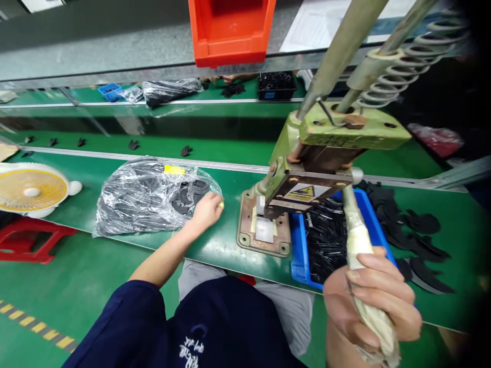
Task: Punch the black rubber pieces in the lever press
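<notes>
My right hand (pixel 374 301) is wrapped round the lever handle (pixel 357 230) of a green hand press (pixel 307 168); pale tape covers the handle. The press's metal base plate (pixel 264 232) stands on the bench, with a small bright plate under the ram. My left hand (pixel 207 210) is at the open mouth of a clear plastic bag (pixel 134 197) full of dark curved parts (pixel 187 195). Its fingers are curled together, with a bit of yellow at one fingertip; whatever they hold is hidden.
A blue bin (pixel 301 250) of black parts stands right of the press, with loose black curved pieces (pixel 422 245) beyond it. A fan (pixel 32 189) is at the left above a red stool (pixel 34 237). An orange bin (pixel 232 30) hangs over the shelf edge. Small black parts (pixel 186 151) lie along the green strip behind.
</notes>
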`<state>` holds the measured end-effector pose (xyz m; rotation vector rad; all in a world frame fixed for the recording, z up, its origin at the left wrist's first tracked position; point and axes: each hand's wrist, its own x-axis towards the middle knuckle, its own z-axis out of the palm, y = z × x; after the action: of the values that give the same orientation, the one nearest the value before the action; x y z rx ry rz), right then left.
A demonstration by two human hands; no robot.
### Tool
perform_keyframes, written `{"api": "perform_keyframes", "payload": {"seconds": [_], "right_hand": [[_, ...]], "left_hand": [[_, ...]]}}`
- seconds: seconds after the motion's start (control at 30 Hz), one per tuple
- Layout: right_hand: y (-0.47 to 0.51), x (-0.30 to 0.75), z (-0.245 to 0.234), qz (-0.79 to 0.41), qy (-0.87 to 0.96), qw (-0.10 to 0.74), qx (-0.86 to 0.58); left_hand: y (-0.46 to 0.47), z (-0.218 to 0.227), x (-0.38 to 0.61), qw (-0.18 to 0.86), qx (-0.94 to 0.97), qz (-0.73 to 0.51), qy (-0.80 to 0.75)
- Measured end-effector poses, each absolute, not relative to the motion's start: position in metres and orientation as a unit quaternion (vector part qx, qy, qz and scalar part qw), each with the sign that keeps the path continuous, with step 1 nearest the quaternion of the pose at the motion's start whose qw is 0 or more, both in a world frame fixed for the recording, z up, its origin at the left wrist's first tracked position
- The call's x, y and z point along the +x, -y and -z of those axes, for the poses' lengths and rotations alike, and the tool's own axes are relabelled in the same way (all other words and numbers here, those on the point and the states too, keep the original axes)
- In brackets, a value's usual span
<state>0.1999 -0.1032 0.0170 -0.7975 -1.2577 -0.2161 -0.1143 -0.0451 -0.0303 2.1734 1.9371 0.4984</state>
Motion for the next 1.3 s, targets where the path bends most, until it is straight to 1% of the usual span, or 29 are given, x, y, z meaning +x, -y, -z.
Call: {"api": "perform_keyframes", "payload": {"seconds": [0.1,0.17,0.23,0.33,0.43,0.5,0.57,0.63,0.73,0.83,0.97,1.17,1.3], "right_hand": [[0.101,0.197,-0.016,0.086,0.562,0.749,-0.339],[0.101,0.195,-0.018,0.095,0.561,0.742,-0.354],[0.102,0.195,-0.021,0.101,0.563,0.73,-0.373],[0.106,0.195,-0.022,0.072,0.568,0.735,-0.362],[0.108,0.197,-0.019,0.029,0.574,0.75,-0.328],[0.107,0.199,-0.016,0.021,0.572,0.755,-0.32],[0.103,0.199,-0.014,0.028,0.567,0.767,-0.299],[0.099,0.2,-0.013,0.028,0.556,0.785,-0.271],[0.095,0.199,-0.015,0.022,0.546,0.8,-0.247],[0.094,0.199,-0.016,0.019,0.549,0.8,-0.243],[0.092,0.2,-0.014,0.031,0.543,0.808,-0.228],[0.089,0.2,-0.011,0.037,0.536,0.816,-0.212],[0.092,0.201,-0.011,0.022,0.546,0.807,-0.225]], "left_hand": [[0.047,0.02,-0.15,0.054,0.63,-0.042,-0.774],[0.047,0.019,-0.164,0.058,0.594,0.024,-0.802],[0.046,0.022,-0.172,0.075,0.582,0.048,-0.808],[0.042,0.029,-0.176,0.12,0.566,0.01,-0.815],[0.038,0.03,-0.176,0.178,0.537,-0.075,-0.821],[0.038,0.029,-0.172,0.208,0.538,-0.129,-0.806],[0.04,0.028,-0.167,0.204,0.574,-0.168,-0.775],[0.043,0.03,-0.161,0.167,0.644,-0.183,-0.724],[0.048,0.037,-0.157,0.13,0.738,-0.169,-0.64],[0.053,0.045,-0.162,0.128,0.749,-0.176,-0.626],[0.055,0.046,-0.164,0.104,0.689,-0.187,-0.692],[0.05,0.037,-0.143,0.158,0.581,-0.029,-0.798],[0.046,0.037,-0.132,0.17,0.56,-0.006,-0.811]]}}
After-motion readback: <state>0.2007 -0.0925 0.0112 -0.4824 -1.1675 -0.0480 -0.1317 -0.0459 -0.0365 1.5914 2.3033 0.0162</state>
